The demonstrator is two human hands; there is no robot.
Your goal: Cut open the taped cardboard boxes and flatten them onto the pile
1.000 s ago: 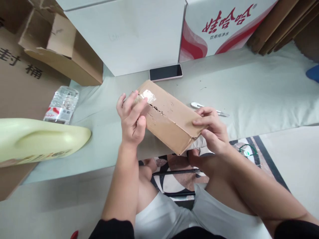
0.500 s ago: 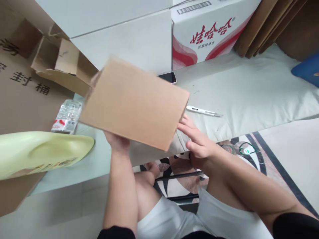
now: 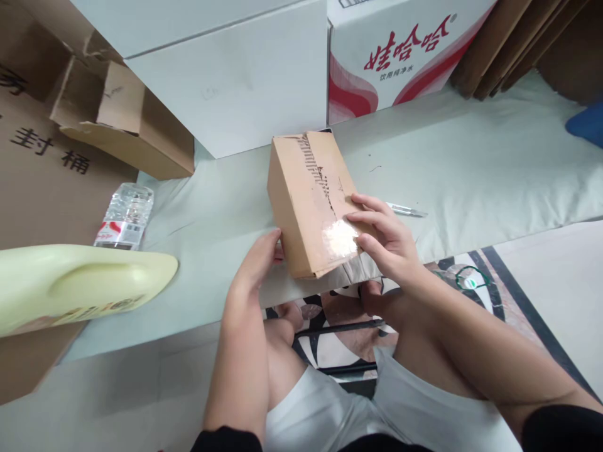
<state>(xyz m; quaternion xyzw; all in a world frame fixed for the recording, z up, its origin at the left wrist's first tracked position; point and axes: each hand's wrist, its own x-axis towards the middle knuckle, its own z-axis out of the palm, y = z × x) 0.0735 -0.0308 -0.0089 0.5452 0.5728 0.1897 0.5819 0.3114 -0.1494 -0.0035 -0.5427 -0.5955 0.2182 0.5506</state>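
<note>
A small brown cardboard box [image 3: 301,207] rests on the pale cloth-covered surface [image 3: 471,163], its torn taped seam facing up, with a crumpled patch of clear tape near its front corner. My left hand [image 3: 259,260] presses flat against the box's left side wall, fingers stretched out. My right hand [image 3: 384,238] lies on the box's top right edge, fingertips touching next to the tape patch. Both hands steady the box.
A white utility knife [image 3: 405,210] lies just right of the box. A water bottle [image 3: 123,215] lies at the left above a pale yellow jug [image 3: 80,285]. Large white boxes [image 3: 226,75], a red-and-white carton [image 3: 400,56] and open brown cartons [image 3: 113,119] stand behind.
The box was lifted and flipped over in the air, then set back down with its torn seam up and turned lengthwise. The phone behind it is hidden now.
</note>
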